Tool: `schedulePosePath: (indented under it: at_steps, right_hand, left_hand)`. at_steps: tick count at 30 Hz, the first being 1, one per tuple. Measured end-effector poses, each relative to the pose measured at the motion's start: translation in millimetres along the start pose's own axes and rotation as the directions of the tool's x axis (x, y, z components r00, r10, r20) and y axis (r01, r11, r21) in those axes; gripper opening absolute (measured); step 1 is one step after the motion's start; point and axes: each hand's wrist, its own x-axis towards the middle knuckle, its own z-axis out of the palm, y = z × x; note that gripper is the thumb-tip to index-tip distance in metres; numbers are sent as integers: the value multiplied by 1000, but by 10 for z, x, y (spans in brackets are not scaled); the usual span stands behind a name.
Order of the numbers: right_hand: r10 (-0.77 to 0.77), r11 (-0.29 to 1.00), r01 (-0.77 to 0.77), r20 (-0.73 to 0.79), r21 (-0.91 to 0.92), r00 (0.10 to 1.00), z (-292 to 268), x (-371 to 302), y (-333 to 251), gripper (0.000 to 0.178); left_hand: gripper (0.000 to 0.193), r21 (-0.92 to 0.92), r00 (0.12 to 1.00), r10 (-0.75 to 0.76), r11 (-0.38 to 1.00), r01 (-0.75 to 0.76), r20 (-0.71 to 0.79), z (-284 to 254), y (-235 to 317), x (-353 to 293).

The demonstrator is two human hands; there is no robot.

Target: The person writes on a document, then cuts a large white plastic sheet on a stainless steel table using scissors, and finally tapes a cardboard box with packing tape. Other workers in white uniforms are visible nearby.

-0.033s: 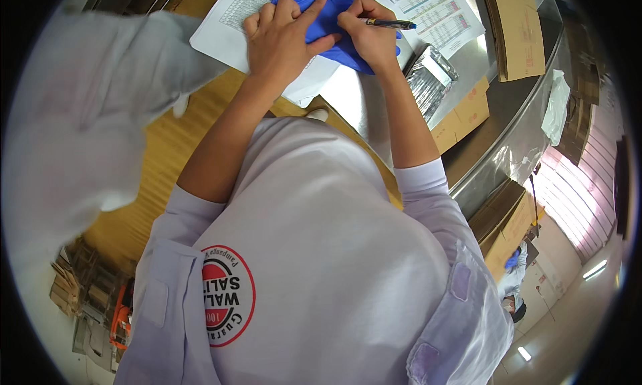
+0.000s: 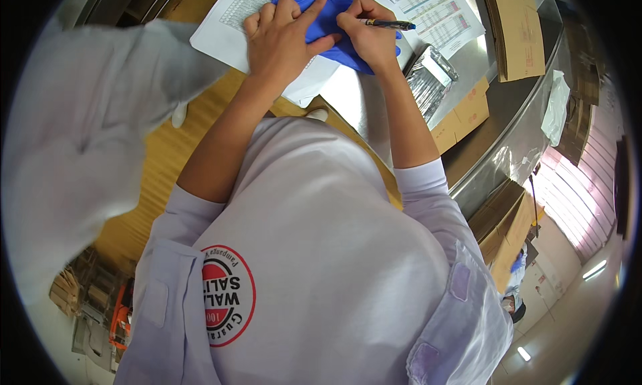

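My left hand lies with its fingers spread over a blue glove and the printed papers under it. Between the thumb and fingers of my right hand is a dark pen, pointing off to the right. That hand rests on the glove's right part, with its lower fingers curled. The pen's writing tip is hidden by the hand. A sheet with coloured table rows lies right of my right hand. Close to my right wrist is a dark, shiny plastic-wrapped packet with a white label.
A metal table bears the papers. Flattened cardboard boxes stand at the right, and another cardboard piece lies near my right forearm. A person in white is close on my left. Farther off at the lower right is another person.
The person in white on my left has shifted slightly, showing more of a white shoe. My two hands stay in nearly the same place.
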Motion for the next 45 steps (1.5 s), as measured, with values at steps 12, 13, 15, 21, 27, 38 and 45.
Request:
schedulePosePath:
  at_steps: [12, 13, 15, 21, 27, 38, 45]
  right_hand:
    - [-34, 999, 34, 0, -40, 999, 33, 39, -13, 21]
    - [-35, 998, 35, 10, -53, 999, 25, 42, -10, 21]
    - [-64, 994, 65, 18, -86, 998, 7, 54, 14, 21]
    - [17, 994, -18, 7, 105, 1000, 26, 1, 90, 21]
    - [14, 997, -13, -12, 71, 1000, 45, -10, -12, 23]
    - [135, 911, -62, -152, 408, 979, -132, 94, -209, 14]
    - [277, 898, -391, -432, -201, 858, -1070, 207, -314, 62]
  left_hand:
    - [60, 46, 1000, -13, 999, 12, 24, -106, 63, 53]
    - [60, 40, 1000, -12, 999, 11, 24, -101, 60, 54]
    - [60, 39, 1000, -10, 999, 9, 24, -98, 58, 53]
    - [60, 50, 1000, -11, 999, 9, 28, -110, 75, 54]
    - [62, -52, 1000, -8, 999, 9, 21, -241, 116, 71]
    - [58, 17, 1000, 10, 1000, -10, -4, -51, -11, 54]
    - [39, -426, 989, 107, 893, -142, -104, -292, -235, 137]
